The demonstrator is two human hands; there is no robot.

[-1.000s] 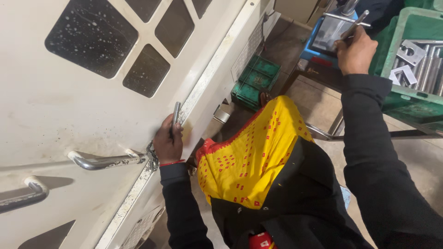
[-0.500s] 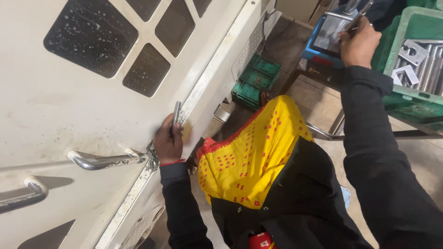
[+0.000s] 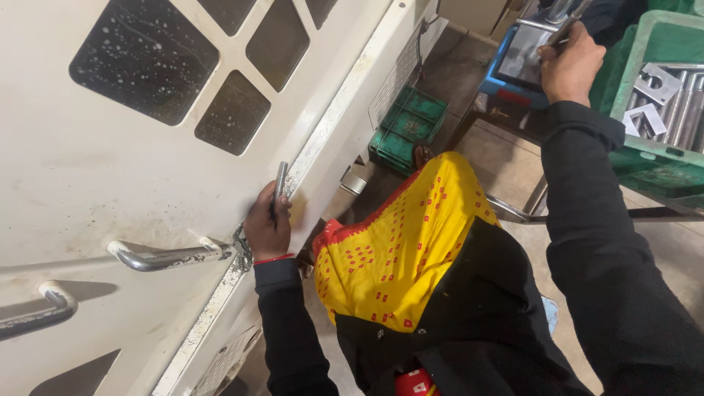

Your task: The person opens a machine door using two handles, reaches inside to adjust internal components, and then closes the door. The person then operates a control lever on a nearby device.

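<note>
The left hand (image 3: 265, 226) has its fingers closed around a metal rod (image 3: 279, 185), pressed against the big white door (image 3: 110, 183) just above its handle (image 3: 165, 257). Far from the door, the right hand (image 3: 568, 66) grips another rod (image 3: 568, 26) over the blue tray (image 3: 506, 77).

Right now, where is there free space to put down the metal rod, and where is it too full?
Free: bare floor between the small green crate and the table frame. Crowded: the green bin holds metal parts, and the right hand is over the blue tray.
</note>
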